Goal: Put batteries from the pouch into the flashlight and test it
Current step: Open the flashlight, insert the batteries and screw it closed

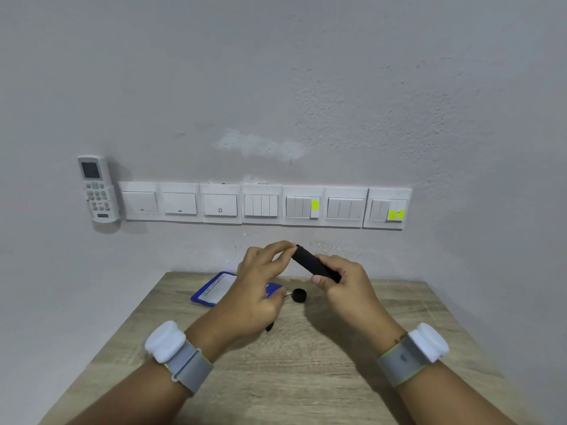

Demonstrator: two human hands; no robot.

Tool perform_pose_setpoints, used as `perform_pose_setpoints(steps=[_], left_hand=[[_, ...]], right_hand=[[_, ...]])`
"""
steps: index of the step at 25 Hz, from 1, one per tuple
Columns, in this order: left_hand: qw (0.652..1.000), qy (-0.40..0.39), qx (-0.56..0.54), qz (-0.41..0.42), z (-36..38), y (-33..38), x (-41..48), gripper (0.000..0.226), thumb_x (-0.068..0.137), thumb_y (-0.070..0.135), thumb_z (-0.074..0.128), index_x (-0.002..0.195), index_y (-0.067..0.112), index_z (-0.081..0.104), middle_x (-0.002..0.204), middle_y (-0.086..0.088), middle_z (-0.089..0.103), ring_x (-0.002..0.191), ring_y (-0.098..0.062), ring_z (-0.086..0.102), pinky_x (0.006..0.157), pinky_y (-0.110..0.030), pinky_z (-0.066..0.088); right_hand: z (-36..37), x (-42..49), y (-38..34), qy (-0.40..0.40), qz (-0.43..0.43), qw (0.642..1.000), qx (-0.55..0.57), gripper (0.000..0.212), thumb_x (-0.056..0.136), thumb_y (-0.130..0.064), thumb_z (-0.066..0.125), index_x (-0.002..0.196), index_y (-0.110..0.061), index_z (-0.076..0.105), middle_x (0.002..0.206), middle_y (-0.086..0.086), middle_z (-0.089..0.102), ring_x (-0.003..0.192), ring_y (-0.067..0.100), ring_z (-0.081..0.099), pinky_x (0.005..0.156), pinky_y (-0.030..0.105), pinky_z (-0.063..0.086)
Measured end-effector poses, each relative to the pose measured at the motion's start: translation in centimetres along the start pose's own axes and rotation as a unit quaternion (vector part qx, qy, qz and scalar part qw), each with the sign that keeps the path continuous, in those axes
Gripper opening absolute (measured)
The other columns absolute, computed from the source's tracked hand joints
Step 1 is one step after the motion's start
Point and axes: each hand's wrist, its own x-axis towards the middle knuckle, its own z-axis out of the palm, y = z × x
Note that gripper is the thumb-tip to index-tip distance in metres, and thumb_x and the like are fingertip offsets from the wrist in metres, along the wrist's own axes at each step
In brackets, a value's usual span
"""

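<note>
My right hand (343,282) grips a black flashlight body (310,262), tilted with its open upper end pointing up and left. The thumb and fingers of my left hand (260,280) pinch at that upper end (297,248); whether a battery is between them is hidden. The flashlight's black round end cap (299,295) lies on the wooden table (276,363) below the hands, with a thin black cord running left under my left hand. A blue pouch with a white label (214,288) lies flat at the table's far left, partly covered by my left hand.
The table stands against a grey wall. A row of white wall switches (264,205) runs above the table, with a white air-conditioner remote (97,188) in a holder at its left end. Both wrists wear grey bands with white pods.
</note>
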Motion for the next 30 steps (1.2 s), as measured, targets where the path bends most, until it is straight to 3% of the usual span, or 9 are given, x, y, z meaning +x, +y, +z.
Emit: perform_pose_setpoints(steps=[5,7,10,13,16,20,23,26,30], left_hand=[[0.996,-0.038,-0.002,-0.084,1.4,-0.1,0.6,0.08,0.097,0.01,0.059,0.16,0.044,0.023,0.164,0.029,0.005,0.142,0.001,0.025,0.117,-0.026,0.027],[0.991,-0.063,0.037,-0.109,1.3,-0.4,1.7,0.075,0.097,0.017,0.06,0.161,0.035,0.026,0.163,0.014,0.023,0.144,-0.009,0.034,0.119,-0.031,0.034],[0.965,-0.18,0.156,-0.107,1.6,-0.3,3.6,0.052,0.097,0.031,0.057,0.149,0.031,0.049,0.133,0.0,0.061,0.128,-0.023,0.053,0.107,-0.041,0.047],[0.941,-0.219,0.249,-0.073,2.7,0.5,4.2,0.039,0.096,0.041,0.055,0.132,0.029,0.061,0.117,-0.005,0.062,0.115,-0.029,0.057,0.093,-0.043,0.051],[0.933,-0.224,0.274,-0.071,3.4,0.5,4.5,0.024,0.095,0.034,0.061,0.113,0.022,0.072,0.11,-0.005,0.065,0.111,-0.029,0.059,0.092,-0.042,0.048],[0.989,-0.075,0.104,-0.072,1.8,0.7,4.1,0.025,0.094,0.02,0.07,0.119,0.023,0.074,0.114,0.004,0.071,0.105,-0.016,0.062,0.096,-0.029,0.047],[0.988,0.058,-0.075,-0.119,-0.5,0.6,2.8,0.029,0.091,0.011,0.077,0.111,0.032,0.077,0.106,0.011,0.075,0.092,-0.005,0.067,0.087,-0.011,0.05],[0.956,0.103,-0.212,-0.173,-1.3,-0.2,1.6,0.042,0.09,0.002,0.076,0.1,0.043,0.079,0.099,0.007,0.08,0.091,-0.01,0.074,0.092,-0.028,0.059],[0.947,0.112,-0.237,-0.187,-0.7,-0.6,1.1,0.042,0.091,0.0,0.074,0.101,0.04,0.08,0.102,0.012,0.081,0.095,-0.012,0.077,0.095,-0.032,0.059]], right_hand=[[-0.2,0.4,1.1,0.036,0.057,0.996,-0.06,0.02,0.091,-0.01,0.064,0.105,-0.021,0.074,0.093,0.004,0.07,0.086,0.02,0.063,0.07,0.026,0.045],[-0.3,0.5,1.6,0.06,0.077,0.992,-0.082,0.015,0.09,-0.011,0.062,0.096,-0.02,0.072,0.087,0.004,0.07,0.081,0.023,0.063,0.065,0.029,0.045],[-0.9,0.6,2.2,0.081,0.1,0.986,-0.104,0.012,0.088,-0.014,0.062,0.092,-0.023,0.07,0.084,0.0,0.069,0.08,0.022,0.063,0.071,0.034,0.051],[-1.1,0.6,2.4,0.077,0.099,0.984,-0.126,0.014,0.087,-0.016,0.064,0.096,-0.025,0.07,0.087,-0.001,0.07,0.083,0.023,0.064,0.077,0.038,0.054],[-1.0,0.7,2.4,0.085,0.111,0.983,-0.119,0.021,0.086,-0.018,0.065,0.105,-0.026,0.067,0.094,0.001,0.071,0.086,0.024,0.065,0.078,0.036,0.054],[-1.2,0.7,2.2,0.11,0.111,0.985,-0.079,0.018,0.084,-0.02,0.071,0.098,-0.027,0.062,0.091,-0.001,0.071,0.079,0.022,0.066,0.07,0.034,0.054],[-0.7,0.3,1.5,0.095,0.072,0.99,-0.072,0.019,0.083,-0.02,0.076,0.093,-0.028,0.061,0.086,-0.004,0.069,0.074,0.02,0.065,0.064,0.03,0.05],[0.5,-0.3,0.3,0.043,0.016,0.996,-0.073,0.019,0.084,-0.022,0.079,0.094,-0.03,0.065,0.089,-0.009,0.07,0.081,0.011,0.064,0.071,0.025,0.05],[1.4,-1.0,-0.3,0.028,-0.055,0.994,-0.095,0.023,0.081,-0.02,0.081,0.096,-0.032,0.069,0.095,-0.013,0.068,0.09,0.003,0.062,0.079,0.018,0.048]])
